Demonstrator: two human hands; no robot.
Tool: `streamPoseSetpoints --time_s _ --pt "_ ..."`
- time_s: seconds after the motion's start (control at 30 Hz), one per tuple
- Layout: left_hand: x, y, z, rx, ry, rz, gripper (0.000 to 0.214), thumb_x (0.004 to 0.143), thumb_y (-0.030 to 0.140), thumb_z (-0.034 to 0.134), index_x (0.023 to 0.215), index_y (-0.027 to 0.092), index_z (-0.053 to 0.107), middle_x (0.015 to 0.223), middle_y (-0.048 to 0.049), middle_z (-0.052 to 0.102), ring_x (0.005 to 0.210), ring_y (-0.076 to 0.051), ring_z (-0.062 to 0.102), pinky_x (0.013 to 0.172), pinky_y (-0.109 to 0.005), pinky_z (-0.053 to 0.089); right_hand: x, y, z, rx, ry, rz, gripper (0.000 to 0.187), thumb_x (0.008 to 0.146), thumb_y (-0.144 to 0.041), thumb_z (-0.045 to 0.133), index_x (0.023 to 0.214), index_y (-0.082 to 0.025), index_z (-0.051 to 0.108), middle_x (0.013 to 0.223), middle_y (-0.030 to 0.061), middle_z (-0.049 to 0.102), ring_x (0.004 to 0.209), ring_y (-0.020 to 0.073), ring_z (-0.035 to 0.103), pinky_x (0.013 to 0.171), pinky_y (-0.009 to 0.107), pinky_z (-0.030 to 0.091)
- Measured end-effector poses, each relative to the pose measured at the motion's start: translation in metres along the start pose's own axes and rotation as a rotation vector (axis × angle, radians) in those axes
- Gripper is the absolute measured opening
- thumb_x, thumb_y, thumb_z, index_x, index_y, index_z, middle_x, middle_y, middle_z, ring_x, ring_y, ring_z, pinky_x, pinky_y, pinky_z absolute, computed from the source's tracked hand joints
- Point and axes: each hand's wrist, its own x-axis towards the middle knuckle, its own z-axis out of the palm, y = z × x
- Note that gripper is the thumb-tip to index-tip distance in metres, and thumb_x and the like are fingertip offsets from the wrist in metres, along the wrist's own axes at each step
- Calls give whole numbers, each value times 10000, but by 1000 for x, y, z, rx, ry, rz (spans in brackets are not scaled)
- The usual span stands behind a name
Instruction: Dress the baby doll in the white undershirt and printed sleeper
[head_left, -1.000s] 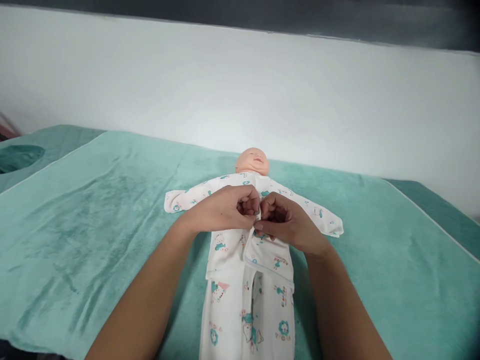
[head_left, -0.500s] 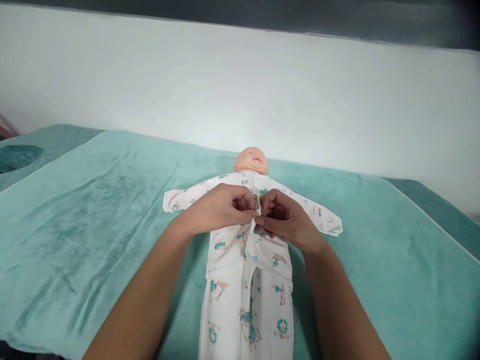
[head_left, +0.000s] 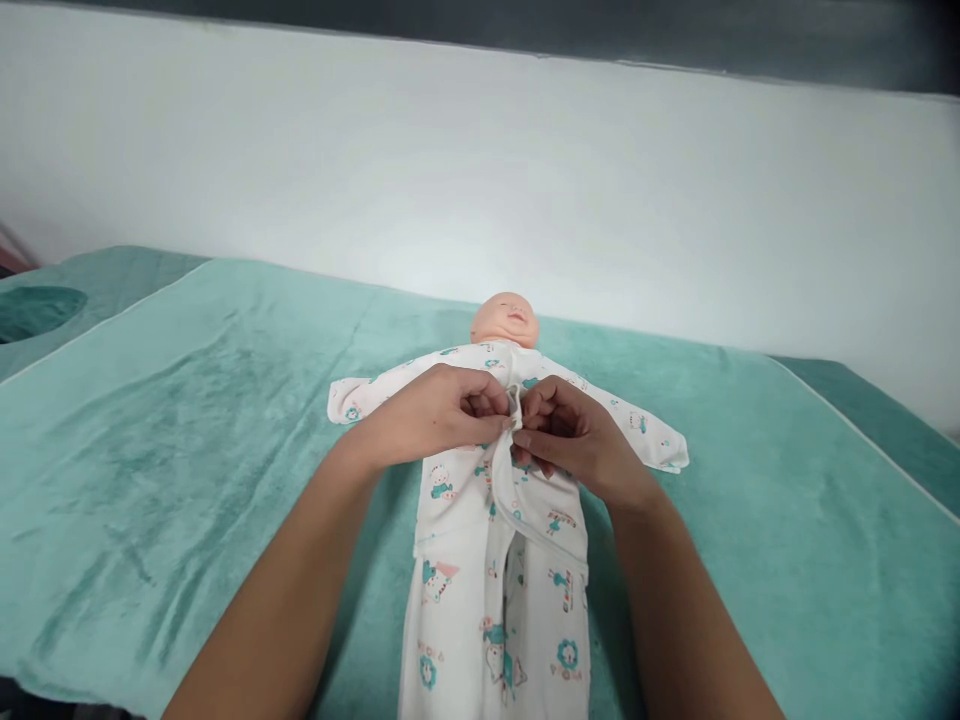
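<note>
A baby doll (head_left: 504,320) lies on its back, its head toward the wall and its sleeved arms spread wide. It wears a white printed baby shirt (head_left: 450,500) over matching printed trousers (head_left: 457,640). At the chest, my left hand (head_left: 457,410) pinches one front edge of the shirt between thumb and fingers. Close beside it, my right hand (head_left: 566,430) pinches the facing edge. The fingertips nearly meet there, and any fastener between them is too small to make out. Below the hands the front edges hang apart, with a flap curving to the right.
A green plush cover (head_left: 225,450) spreads under the doll, with wrinkles on the left. Behind it stands a white wall (head_left: 480,180) with a dark band along the top. A darker green cover (head_left: 847,400) shows at the right edge, and a round hollow (head_left: 37,312) at the left.
Both hands stay at the chest with only slight finger movement. The shirt's lower front flap has turned outward a little, showing more of its pale edge.
</note>
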Motion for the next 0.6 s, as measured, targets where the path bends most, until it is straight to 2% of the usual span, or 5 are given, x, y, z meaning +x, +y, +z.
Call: streamPoseSetpoints --time_s 0.23,0.6 --pt "1 -2 1 -22 1 6 98 787 248 576 814 191 651 704 12 612 639 -128 535 543 -228 380 0 -1 0 -28 19 12 262 811 -316 751 844 -212 512 635 -6 683 504 103 556 449 216 407" --pt "4 -6 1 -95 -42 28 82 784 252 573 797 182 615 664 25 526 602 -104 441 528 -223 343 1 -1 0 -32 18 24 259 788 -255 767 841 -216 516 632 -22 674 515 104 572 454 208 427"
